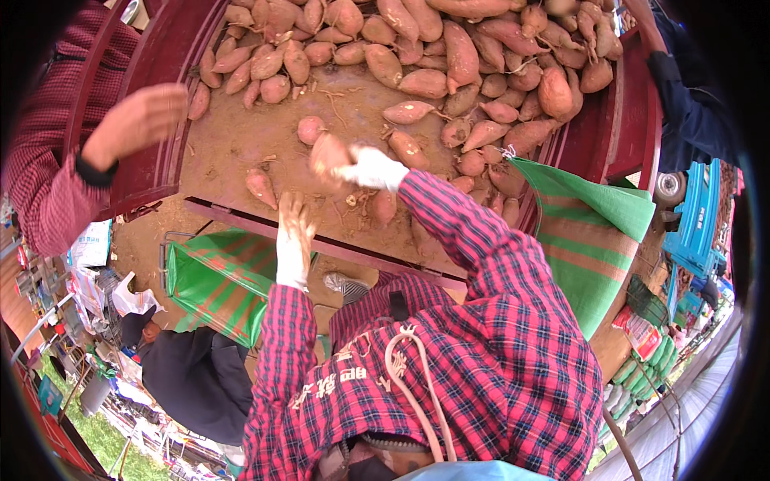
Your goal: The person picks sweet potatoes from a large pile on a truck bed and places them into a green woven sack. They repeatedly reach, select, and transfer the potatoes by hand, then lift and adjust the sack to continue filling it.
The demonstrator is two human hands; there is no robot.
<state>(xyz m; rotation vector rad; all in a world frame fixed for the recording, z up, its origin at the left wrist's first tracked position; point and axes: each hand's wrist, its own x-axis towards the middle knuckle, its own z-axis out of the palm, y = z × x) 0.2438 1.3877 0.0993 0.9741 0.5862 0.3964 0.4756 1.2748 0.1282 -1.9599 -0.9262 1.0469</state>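
My right hand (374, 168), in a white glove, grips a blurred reddish-brown sweet potato (329, 159) above the dirt-covered truck bed (349, 102). Just beyond it lies a round sweet potato (311, 129). My left hand (294, 240), its glove soiled brown at the fingers, is over the bed's near metal edge (373, 252) with fingers extended and nothing in them. Left of those fingertips rests a small sweet potato (261, 187). A large heap of sweet potatoes (421, 48) fills the far end and right side.
A green striped woven bag (210, 270) hangs open on a metal frame below the edge. Another striped sheet (583, 240) drapes at right. Another person's hand (138, 123) reaches over the left side wall (144, 144). A person in dark clothes (192, 379) bends at lower left; a dark sleeve (692, 114) shows right.
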